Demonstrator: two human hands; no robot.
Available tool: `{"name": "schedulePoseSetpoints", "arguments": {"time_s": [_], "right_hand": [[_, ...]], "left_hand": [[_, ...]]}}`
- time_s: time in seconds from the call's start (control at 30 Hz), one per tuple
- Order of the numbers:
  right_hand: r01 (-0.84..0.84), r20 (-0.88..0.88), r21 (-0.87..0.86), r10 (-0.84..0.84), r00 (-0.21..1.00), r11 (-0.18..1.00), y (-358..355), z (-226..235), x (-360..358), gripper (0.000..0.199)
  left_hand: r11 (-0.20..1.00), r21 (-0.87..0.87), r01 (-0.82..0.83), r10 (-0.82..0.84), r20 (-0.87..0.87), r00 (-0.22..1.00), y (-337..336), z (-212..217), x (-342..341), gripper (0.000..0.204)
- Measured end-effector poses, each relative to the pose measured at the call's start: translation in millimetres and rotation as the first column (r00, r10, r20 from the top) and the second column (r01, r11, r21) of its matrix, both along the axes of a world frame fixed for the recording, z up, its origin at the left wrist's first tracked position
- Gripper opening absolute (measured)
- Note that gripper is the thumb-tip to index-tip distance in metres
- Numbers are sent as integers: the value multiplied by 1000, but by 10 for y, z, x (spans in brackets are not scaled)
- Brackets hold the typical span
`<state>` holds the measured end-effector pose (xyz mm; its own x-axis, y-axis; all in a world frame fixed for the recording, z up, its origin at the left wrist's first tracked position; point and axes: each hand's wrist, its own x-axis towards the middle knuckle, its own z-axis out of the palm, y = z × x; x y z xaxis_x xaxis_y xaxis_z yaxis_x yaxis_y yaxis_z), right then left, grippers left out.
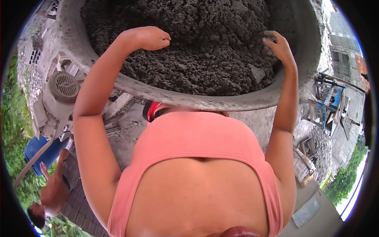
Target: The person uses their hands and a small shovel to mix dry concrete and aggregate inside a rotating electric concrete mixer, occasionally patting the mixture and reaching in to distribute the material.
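A big round grey mixer drum fills the top of the head view, holding a heap of dark, damp, crumbly cement mix. My left hand rests on the mix near the drum's left side, fingers curled down into the material. My right hand is pressed against the mix by the drum's right inner wall, fingers bent and dug in. Whether either hand grips any mix is hidden. My torso in a pink top is just below the drum rim.
A grey electric motor sits on the mixer frame at left, above a blue barrel. Another person stands at lower left with a hand raised. A blue wooden frame, rubble and metal roofs lie at right.
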<state>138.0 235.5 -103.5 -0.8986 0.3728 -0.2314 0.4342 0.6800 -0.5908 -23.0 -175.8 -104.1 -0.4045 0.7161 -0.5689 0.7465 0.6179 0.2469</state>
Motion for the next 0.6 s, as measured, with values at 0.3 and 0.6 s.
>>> {"name": "schedulePoseSetpoints", "arguments": {"time_s": [0.3, 0.6], "right_hand": [[-79, -77, 26, 81, 994, 997, 34, -52, -31, 40], [-100, 33, 119, 97, 995, 988, 118, -135, -29, 31]], "left_hand": [[1000, -19, -3, 4, 28, 1000, -4, -10, -7, 44], [998, -63, 3, 2, 73, 997, 43, 79, 5, 44]]}}
